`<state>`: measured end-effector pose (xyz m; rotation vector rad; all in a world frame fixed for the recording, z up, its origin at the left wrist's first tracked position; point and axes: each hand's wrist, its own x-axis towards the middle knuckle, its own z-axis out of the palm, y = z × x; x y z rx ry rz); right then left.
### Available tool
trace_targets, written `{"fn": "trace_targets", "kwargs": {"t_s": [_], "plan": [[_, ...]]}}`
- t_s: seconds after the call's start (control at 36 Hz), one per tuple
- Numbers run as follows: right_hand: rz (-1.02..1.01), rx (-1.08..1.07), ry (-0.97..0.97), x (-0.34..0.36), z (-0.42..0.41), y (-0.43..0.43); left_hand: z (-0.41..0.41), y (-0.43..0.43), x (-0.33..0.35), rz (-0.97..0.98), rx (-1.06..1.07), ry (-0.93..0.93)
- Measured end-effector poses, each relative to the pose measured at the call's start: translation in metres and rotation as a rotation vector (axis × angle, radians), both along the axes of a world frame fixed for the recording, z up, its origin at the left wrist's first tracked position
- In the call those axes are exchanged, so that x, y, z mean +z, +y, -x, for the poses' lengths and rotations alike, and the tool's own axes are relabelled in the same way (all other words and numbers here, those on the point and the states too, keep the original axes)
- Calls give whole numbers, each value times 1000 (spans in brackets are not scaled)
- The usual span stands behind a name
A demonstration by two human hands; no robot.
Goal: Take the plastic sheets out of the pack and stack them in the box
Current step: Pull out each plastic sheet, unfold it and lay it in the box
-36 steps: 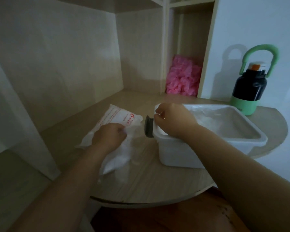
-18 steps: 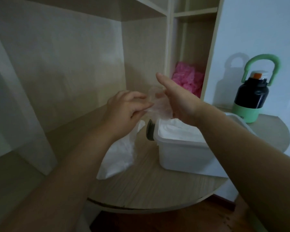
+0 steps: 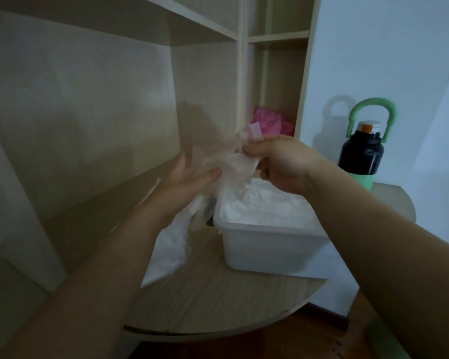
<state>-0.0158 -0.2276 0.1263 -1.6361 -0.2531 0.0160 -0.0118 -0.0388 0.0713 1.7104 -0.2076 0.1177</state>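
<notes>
While the right grip (image 3: 283,164) pinches a thin, crumpled, see-through plastic sheet (image 3: 231,161) near its top, the left grip (image 3: 189,182) lies spread, its straight fingers against the sheet's side. Just below the right grip, a white rectangular plastic box (image 3: 265,250) on the wooden counter (image 3: 218,301) holds a heap of white sheets (image 3: 265,206). Under the left grip, a limp white plastic pack (image 3: 171,247) lies beside the box.

The rounded wood-grain worktop (image 3: 218,307) carries the following. The box (image 3: 270,250) stands below the right hand (image 3: 283,164); the pack (image 3: 171,250) lies below the left hand (image 3: 189,182); the bottle (image 3: 360,156) stands beyond the right hand.
</notes>
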Motion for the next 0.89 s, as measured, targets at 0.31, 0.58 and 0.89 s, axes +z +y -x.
{"fn": "trace_targets", "kwargs": {"t_s": [0.31, 0.58, 0.89], "plan": [[-456, 332, 43, 4, 6, 6, 1, 8, 0, 379, -468, 319], [-234, 49, 68, -8, 11, 10, 1, 10, 12, 389, -192, 89], [-220, -121, 70, -9, 10, 10, 2, 11, 25, 371, -15, 9]]}}
